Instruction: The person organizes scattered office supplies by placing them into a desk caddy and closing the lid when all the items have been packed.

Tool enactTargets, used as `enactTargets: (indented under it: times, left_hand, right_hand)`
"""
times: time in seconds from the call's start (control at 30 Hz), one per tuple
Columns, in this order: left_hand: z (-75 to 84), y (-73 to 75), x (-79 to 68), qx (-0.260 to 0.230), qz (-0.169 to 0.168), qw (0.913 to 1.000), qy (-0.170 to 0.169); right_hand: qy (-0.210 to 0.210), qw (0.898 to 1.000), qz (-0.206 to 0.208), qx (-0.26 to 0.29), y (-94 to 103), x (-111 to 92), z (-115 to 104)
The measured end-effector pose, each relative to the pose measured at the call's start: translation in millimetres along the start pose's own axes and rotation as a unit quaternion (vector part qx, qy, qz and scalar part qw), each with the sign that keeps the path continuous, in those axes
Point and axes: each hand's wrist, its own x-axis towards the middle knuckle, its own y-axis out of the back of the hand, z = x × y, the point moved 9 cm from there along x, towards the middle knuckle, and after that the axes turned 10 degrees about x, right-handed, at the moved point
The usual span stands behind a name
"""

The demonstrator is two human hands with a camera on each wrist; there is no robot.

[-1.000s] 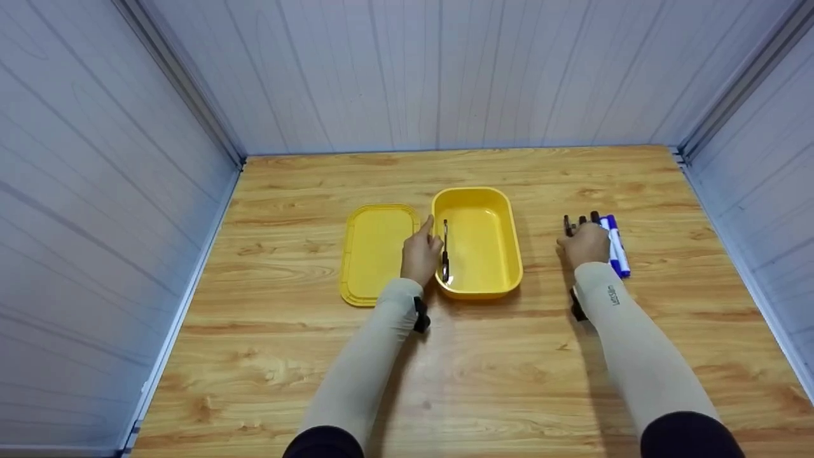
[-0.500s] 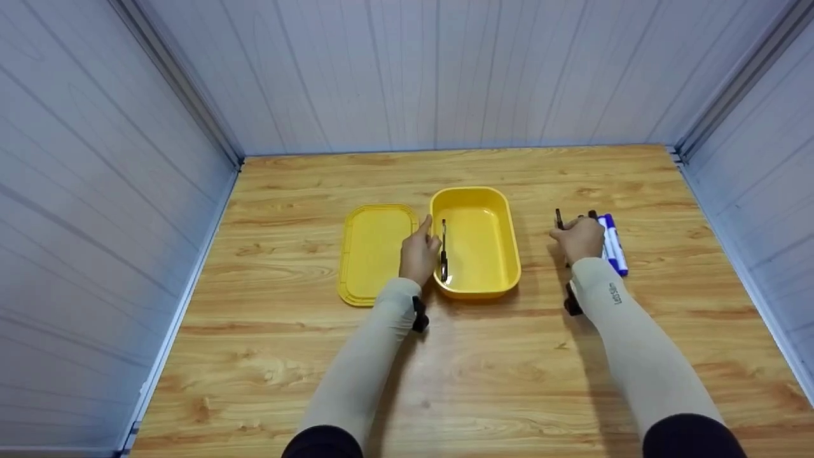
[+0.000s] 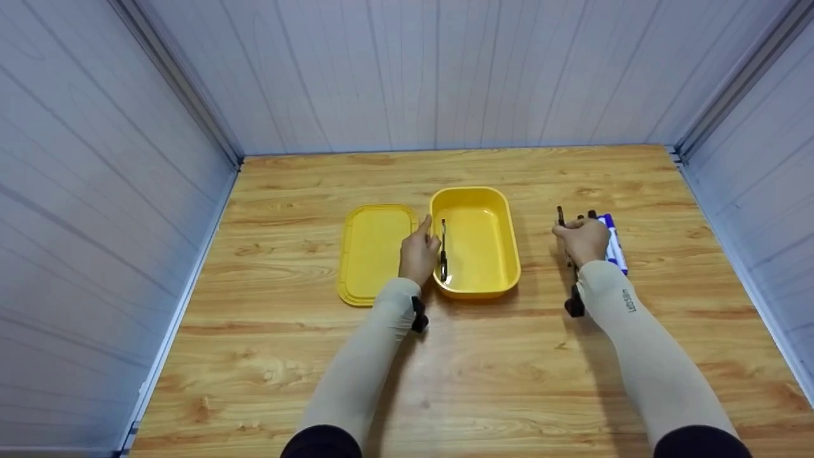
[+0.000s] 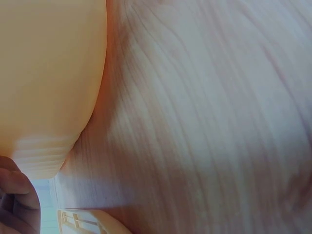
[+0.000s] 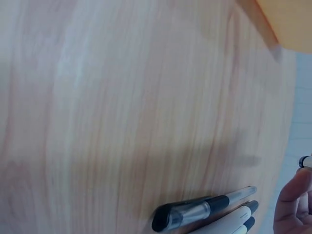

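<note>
Pinching a dark pen [image 3: 560, 214] is the right hand [image 3: 584, 242]; left hand [image 3: 418, 256] seemingly grips yellow box [image 3: 477, 294]

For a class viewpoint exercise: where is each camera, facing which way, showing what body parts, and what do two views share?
Head: on the head, facing forward and down at a rectangular yellow plastic box; beige sleeves, left hand, right hand show.
Left wrist: on that wrist, facing box wall and wooden table; fingers, lower left.
Right wrist: on that wrist, facing table and clear-and-black pen; fingers, right edge.
Head and right wrist share box and table.
</note>
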Motion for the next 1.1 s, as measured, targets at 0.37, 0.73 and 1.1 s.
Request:
enactTargets:
  times: [0.37, 0.73, 1.1]
  left_hand:
    - [-3.0, -0.6, 0.0, -0.006, -0.001, 1.0000, 0.006]
    - [-2.8, -1.6, -0.1, -0.021, -0.011, 0.9996, 0.014]
    - [-3.0, -3.8, -0.6, -0.029, -0.020, 0.9991, 0.022]
  right_hand:
    - [-0.011, 1.000, 0.005, 0.027, -0.6, -6.7, -2.4]
    - [-0.011, 0.999, 0.011, 0.038, -8.2, -10.7, -6.3]
    - [-0.024, 0.997, 0.006, 0.073, -10.6, -16.4, -8.4]
